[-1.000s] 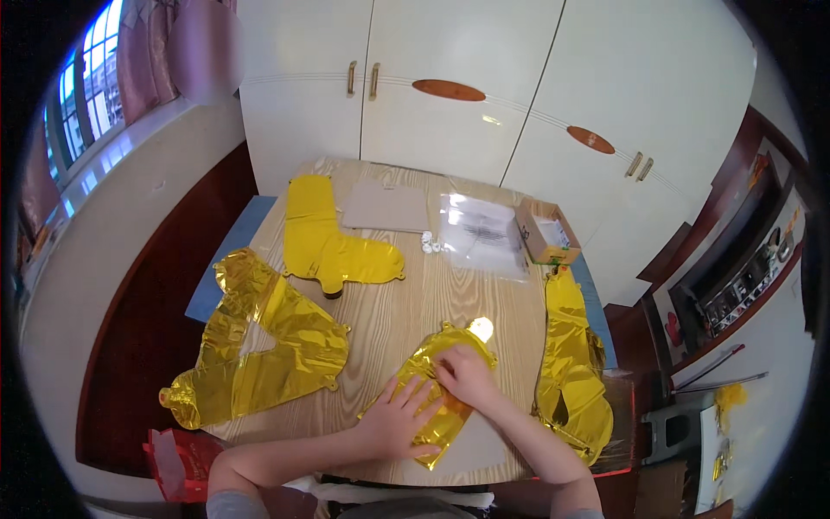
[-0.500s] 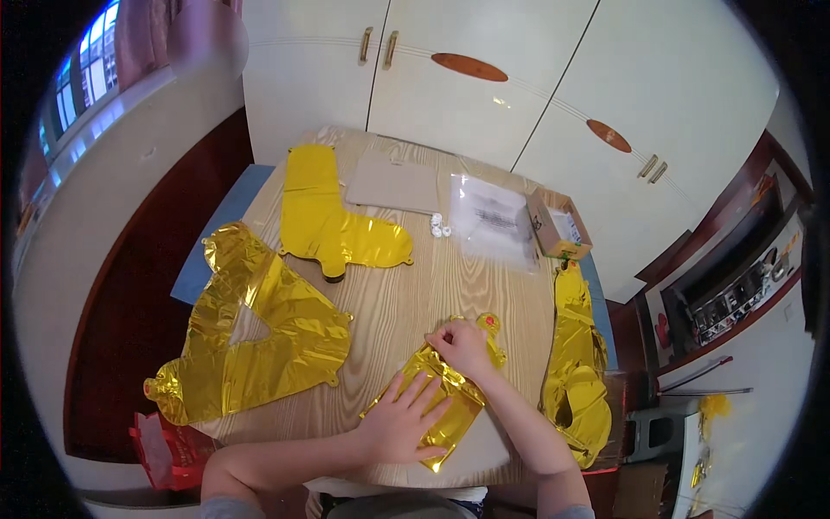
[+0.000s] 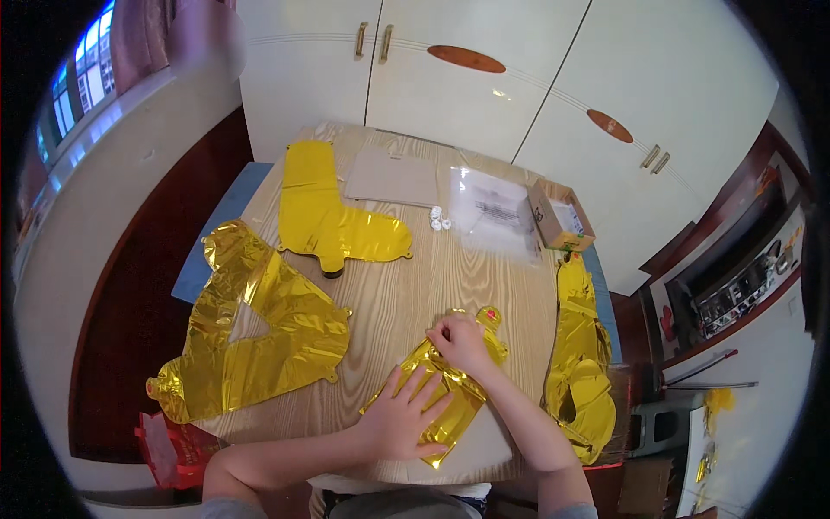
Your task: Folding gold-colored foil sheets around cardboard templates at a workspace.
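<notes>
A flat gold foil balloon point(image 3: 460, 405) lies on the wooden table in front of me. My left hand point(image 3: 402, 422) rests palm down on its near part, fingers spread. Higher up on the same balloon, my right hand point(image 3: 462, 342) is closed, thumb and fingertips pinched at its upper left edge. Past that hand, a rounded tab with a red mark point(image 3: 490, 315) sticks out. Exactly how much foil the pinch holds is hidden by the fingers.
A triangular gold balloon point(image 3: 294, 353) lies left, an L-shaped one point(image 3: 309, 203) behind it, and a crumpled one point(image 3: 577, 333) along the right edge. Farther back are a grey board point(image 3: 391, 177), small white rolls point(image 3: 437, 221), a clear plastic sleeve point(image 3: 488, 233) and a cardboard box point(image 3: 566, 238).
Both hands stay in nearly the same place on the foil balloon, the right one shifting very slightly. The camera view has moved a little.
</notes>
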### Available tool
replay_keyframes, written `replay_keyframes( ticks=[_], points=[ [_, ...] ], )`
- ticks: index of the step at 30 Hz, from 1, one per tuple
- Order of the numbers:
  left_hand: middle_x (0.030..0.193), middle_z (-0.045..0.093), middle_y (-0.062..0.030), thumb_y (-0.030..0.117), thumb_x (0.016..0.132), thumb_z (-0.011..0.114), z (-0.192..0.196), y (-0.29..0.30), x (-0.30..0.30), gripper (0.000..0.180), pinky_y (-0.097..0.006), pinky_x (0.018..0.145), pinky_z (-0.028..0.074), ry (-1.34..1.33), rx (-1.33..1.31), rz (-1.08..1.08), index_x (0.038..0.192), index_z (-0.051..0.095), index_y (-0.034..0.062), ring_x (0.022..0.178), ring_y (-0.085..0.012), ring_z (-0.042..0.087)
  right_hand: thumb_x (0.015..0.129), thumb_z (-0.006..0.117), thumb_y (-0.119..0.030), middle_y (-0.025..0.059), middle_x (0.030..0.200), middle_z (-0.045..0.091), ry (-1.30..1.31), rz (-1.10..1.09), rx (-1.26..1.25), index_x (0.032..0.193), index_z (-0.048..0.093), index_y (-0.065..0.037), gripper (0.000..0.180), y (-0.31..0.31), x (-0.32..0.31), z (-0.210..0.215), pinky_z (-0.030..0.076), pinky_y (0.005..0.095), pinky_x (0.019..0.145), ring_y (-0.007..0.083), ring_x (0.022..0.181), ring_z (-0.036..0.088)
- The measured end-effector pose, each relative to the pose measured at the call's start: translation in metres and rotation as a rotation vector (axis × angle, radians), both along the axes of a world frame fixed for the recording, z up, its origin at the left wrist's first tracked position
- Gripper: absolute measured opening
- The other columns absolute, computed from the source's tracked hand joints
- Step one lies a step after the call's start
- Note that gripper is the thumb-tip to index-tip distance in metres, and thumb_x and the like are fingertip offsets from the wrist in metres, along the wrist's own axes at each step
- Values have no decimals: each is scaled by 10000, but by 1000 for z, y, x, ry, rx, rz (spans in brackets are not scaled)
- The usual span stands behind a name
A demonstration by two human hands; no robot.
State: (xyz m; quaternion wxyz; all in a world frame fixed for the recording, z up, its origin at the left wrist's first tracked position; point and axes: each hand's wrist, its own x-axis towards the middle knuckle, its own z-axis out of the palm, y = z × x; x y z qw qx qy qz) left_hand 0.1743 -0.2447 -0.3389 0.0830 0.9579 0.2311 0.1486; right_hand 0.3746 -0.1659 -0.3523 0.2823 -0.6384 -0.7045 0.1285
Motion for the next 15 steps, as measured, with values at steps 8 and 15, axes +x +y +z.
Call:
replay_keyframes(
  ticks=[8,15],
  points=[
    [1453,407,-262,737,848,467,0,-1,0,845,-678,1106,167,14,-14,-5,1424,472,118,1365,-482,327,843,685,-266,91,767,620,64,-1,-85,765,654,-66,216,2,5,-9,411,451,733,301,834,580],
    [1454,406,-261,735,850,468,1,-1,0,841,-684,1100,169,8,-4,-8,1422,474,118,1369,-475,322,845,689,-219,130,744,631,-41,7,75,781,644,-36,199,0,2,-5,462,415,677,318,755,601]
  ],
)
